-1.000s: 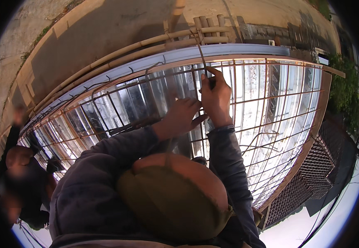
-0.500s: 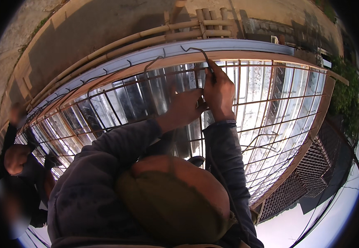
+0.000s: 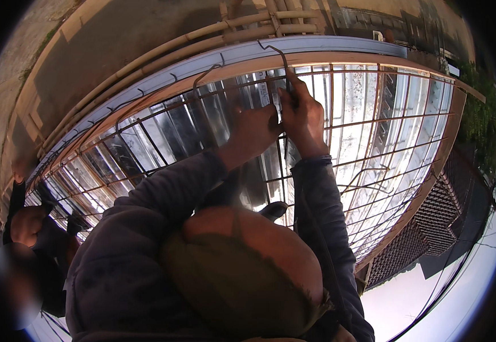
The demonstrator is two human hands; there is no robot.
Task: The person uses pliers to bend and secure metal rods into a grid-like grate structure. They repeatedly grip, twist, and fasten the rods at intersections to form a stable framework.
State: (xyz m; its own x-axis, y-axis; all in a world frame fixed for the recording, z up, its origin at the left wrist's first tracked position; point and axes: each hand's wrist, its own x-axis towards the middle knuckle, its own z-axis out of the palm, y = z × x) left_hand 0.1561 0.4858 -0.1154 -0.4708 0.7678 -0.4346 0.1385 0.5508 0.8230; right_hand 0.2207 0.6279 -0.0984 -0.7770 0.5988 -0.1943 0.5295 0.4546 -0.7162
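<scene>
My right hand is closed around a thin bent steel bar. The bar's hooked upper end leans over a pale metal channel along the deck's edge, and a straight part hangs below my hand. Close beside it, my left hand has its fingers pinched together near a crossing of the rusty rebar mesh; whatever lies between them is hidden. Under the mesh is shiny ribbed metal decking. To the left, another bent bar arches over the mesh.
The pale metal channel and bamboo poles run along the far edge, with lower ground beyond. Another person crouches at the left. A loose bent bar lies on the mesh at right. Tiled roofs and cables stand beyond the right edge.
The view has tipped slightly, so the far edge sits higher in the picture. My hands stay close together, and the bar's hooked end has shifted a little toward the channel's outer side.
</scene>
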